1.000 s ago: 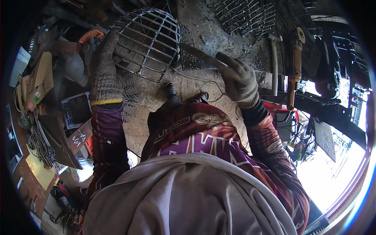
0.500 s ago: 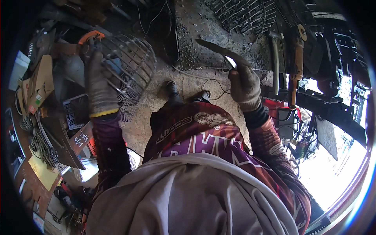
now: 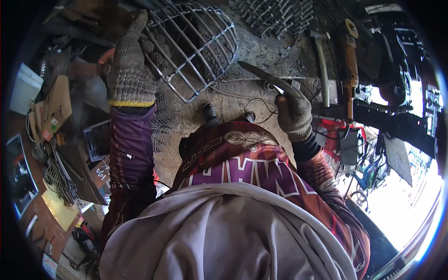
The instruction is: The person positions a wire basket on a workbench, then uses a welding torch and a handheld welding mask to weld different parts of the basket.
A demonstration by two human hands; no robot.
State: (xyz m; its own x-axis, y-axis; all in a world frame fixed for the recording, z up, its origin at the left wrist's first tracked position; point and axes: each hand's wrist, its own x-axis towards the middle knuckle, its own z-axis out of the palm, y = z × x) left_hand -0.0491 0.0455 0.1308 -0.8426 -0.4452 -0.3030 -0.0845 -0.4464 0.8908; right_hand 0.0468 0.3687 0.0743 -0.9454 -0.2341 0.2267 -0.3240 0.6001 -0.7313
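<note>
My left hand (image 3: pixel 134 65), in a grey knit glove with a yellow cuff, grips a curved welded metal grille (image 3: pixel 185 60) by its left side. The grille's bars cross in open squares and its rounded rim faces right. My right hand (image 3: pixel 295 112), also gloved, is closed around a long, dark, flat blade-like tool (image 3: pixel 263 74). The tool points up and left, its tip just off the grille's lower right rim. A bright glint shows on it near my fingers. Whether it is a file or a knife I cannot tell.
A dirty metal worktop (image 3: pixel 298 65) lies ahead, bearing a rack of metal bars (image 3: pixel 280 18), a hammer (image 3: pixel 322 70) and an orange-handled grinder (image 3: pixel 351 70). Wire grilles (image 3: pixel 161 126) stand low at the left, beside a cardboard box (image 3: pixel 56 109). A cable (image 3: pixel 261 100) trails on the floor.
My left hand has carried the grille forward and to the right, over the worktop's edge. The right hand with the tool has shifted only slightly.
</note>
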